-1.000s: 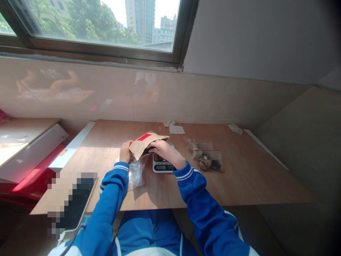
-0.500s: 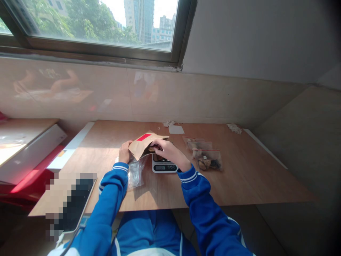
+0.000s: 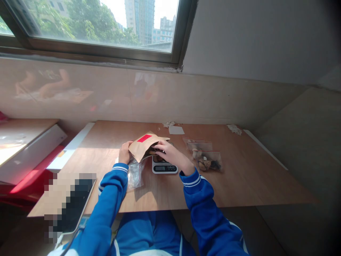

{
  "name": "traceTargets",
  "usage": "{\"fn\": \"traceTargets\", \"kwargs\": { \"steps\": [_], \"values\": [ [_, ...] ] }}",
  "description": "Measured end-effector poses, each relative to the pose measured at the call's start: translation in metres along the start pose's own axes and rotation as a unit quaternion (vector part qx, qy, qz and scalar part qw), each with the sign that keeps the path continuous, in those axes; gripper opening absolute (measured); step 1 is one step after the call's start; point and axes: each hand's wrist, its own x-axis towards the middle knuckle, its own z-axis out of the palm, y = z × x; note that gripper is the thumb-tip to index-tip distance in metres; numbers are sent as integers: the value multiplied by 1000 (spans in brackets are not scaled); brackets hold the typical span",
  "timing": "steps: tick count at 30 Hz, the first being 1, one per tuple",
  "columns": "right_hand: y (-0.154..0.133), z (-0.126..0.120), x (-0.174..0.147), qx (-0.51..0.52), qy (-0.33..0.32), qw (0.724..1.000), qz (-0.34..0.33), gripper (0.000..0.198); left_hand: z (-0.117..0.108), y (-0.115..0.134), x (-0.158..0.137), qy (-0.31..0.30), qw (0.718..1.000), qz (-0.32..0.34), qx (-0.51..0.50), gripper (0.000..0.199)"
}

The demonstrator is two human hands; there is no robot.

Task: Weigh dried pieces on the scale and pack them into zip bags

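Wooden table (image 3: 245,181) under hands: left (image 3: 124,153) curled round paper bag (image 3: 140,147), right (image 3: 171,153) half-curled, hold unclear.

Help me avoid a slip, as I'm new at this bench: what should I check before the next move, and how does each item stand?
1. Left hand holding the paper bag at its side: ok.
2. Bag's mouth open towards the right hand: ok.
3. Right hand's grip on a piece at the mouth: cannot tell, fingers partly hidden.
4. Scale fully in view: not ok, bag and right hand cover part.
5. Display reading: cannot tell, digits too small.
6. Front zip bag apart from the scale: ok, lying to its right.
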Motion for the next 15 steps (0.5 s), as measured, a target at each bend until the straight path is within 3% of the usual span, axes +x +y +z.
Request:
{"fn": "traceTargets", "kwargs": {
  "steps": [9,15],
  "values": [
    [-2,1,3,-38,8,999,29,8,0,-1,0,3,1000,5,-9,36],
    [1,4,1,-10,72,997,6,8,0,-1,1,0,1000,-6,-13,36]
  ]
}}
